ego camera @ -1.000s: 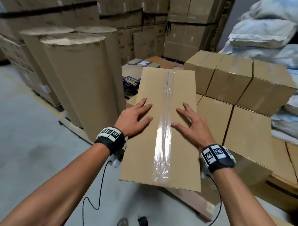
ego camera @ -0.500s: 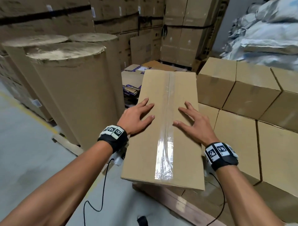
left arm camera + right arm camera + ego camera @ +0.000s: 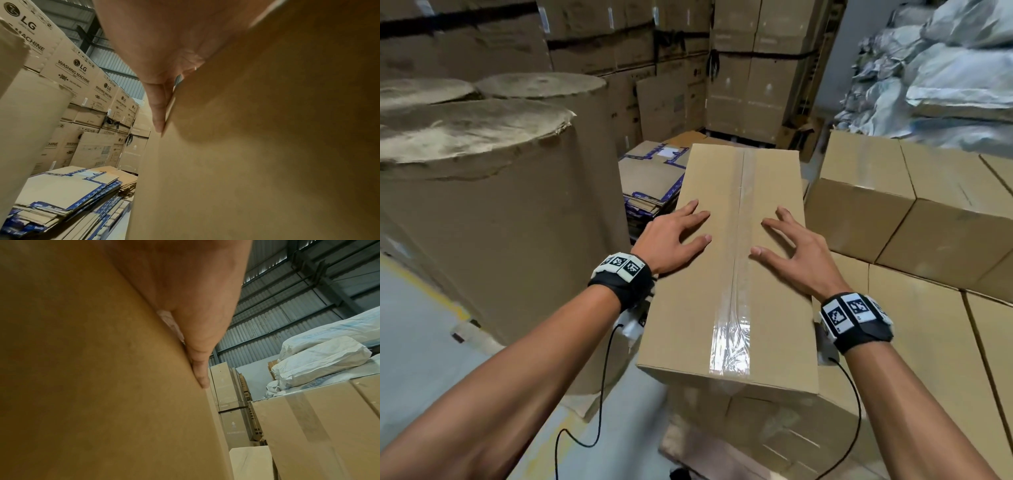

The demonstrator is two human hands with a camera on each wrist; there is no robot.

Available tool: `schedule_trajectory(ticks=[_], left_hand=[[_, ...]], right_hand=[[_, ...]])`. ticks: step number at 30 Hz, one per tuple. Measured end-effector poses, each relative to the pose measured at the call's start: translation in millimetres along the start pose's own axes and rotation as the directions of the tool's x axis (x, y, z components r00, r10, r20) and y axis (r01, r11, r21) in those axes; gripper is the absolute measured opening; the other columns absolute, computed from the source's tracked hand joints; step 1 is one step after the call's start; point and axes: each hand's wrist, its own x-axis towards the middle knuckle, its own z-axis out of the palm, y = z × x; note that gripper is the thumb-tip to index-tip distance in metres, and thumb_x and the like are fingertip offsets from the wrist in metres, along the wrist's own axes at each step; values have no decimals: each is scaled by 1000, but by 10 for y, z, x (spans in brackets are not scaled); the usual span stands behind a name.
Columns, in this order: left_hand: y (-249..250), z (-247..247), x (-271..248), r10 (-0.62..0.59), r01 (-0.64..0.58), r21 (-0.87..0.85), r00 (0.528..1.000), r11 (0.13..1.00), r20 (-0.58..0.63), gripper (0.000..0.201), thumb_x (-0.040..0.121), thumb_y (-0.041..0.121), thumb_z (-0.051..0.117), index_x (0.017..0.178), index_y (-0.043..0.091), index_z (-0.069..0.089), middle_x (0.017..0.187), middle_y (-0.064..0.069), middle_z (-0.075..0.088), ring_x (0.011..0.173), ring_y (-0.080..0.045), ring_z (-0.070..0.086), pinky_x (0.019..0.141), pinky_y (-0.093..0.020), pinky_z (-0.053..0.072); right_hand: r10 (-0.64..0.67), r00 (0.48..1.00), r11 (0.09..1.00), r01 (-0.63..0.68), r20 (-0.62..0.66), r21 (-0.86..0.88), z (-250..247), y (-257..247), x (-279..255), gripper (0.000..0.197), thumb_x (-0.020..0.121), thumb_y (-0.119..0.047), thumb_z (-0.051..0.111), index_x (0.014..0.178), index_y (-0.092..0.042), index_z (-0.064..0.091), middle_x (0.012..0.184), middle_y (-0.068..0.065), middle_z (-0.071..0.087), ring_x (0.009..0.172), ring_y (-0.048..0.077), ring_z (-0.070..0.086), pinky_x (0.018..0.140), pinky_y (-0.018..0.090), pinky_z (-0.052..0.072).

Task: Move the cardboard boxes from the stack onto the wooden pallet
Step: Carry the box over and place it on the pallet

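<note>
A long cardboard box (image 3: 739, 185) with clear tape down its middle lies in front of me, on top of another box (image 3: 756, 428). My left hand (image 3: 674, 236) rests flat on its top to the left of the tape, fingers spread. On the other side of the tape my right hand (image 3: 791, 250) presses the top in the same way. In the left wrist view the left hand (image 3: 164, 48) lies against the box (image 3: 267, 146). The right wrist view shows the right hand (image 3: 195, 296) on the box (image 3: 92, 386). More taped boxes (image 3: 893, 212) are stacked in two layers at the right.
Big brown paper rolls (image 3: 482, 205) stand close on the left. Flattened cartons (image 3: 650, 178) are piled behind the box. Tall washing machine cartons (image 3: 750, 85) line the back, and white sacks (image 3: 945, 78) lie at the upper right. Grey floor (image 3: 414, 359) shows at the lower left.
The view has come closer and risen. The box now lies straighter in front of me. Both hands stay flat in the same places on its top.
</note>
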Motion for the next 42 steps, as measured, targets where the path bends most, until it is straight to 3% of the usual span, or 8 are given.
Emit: schedule_trajectory(ticks=[3,19,23,25,29,32,35,42], left_hand=[[-255,26,495,10,-10,-5,1000,1000,17,59,99,58,57,154,38,49,168,10,32,149,-17,42,120,-45,37],[-1279,567,2883,81,-65,-111,985,992,150,64,96,65,54,154,40,47,169,12,30,151,-18,38,124,-52,30],[-1468,807,3650,141,-111,-175,976,978,168,60,98,56,60,153,37,50,168,9,32,151,-19,38,124,-40,24],[-1555,949,4040,168,-128,-207,968,970,187,59,98,54,61,153,35,51,168,7,33,151,-20,38,122,-35,23],[-1685,1275,4775,199,-137,-282,959,950,202,58,98,53,63,152,34,53,167,6,35,150,-19,40,121,-32,24],[-1715,1515,5228,185,-106,-334,959,937,214,57,98,52,64,151,35,54,167,8,34,151,-18,38,117,-24,19],[-1748,1737,5602,168,-81,-359,961,930,219,56,96,54,64,149,36,56,167,9,35,150,-18,40,119,-28,23],[-1700,2187,6210,131,-25,-372,957,928,260,58,95,54,63,150,35,55,169,7,31,151,-24,38,123,-36,25]], right_hand=[[12,1000,1000,-12,-10,-4,59,157,514,79,83,-74,71,151,-38,52,172,-9,23,156,9,25,128,43,24],[168,983,980,-175,-78,-95,134,941,2532,83,79,-83,67,149,-42,51,172,-9,23,157,16,26,125,58,29],[244,964,956,-258,-107,-142,118,1244,3079,86,76,-88,64,150,-46,48,172,-12,21,157,19,27,123,63,30],[273,956,943,-288,-111,-166,75,1404,3362,83,79,-84,66,150,-45,48,173,-10,20,157,19,27,124,61,29],[309,943,922,-329,-120,-206,-65,1702,3922,78,83,-76,70,150,-41,50,173,-5,20,157,15,25,125,45,21],[337,934,901,-357,-119,-248,-152,2037,4298,81,81,-80,68,150,-42,49,173,-3,22,158,18,26,128,50,22],[361,927,880,-375,-102,-291,-214,2341,4617,86,80,-86,64,151,-41,47,172,-2,24,157,19,27,128,55,25],[382,920,843,-385,-86,-375,-367,2898,5141,85,84,-80,65,153,-32,49,169,8,32,156,21,32,127,45,28]])
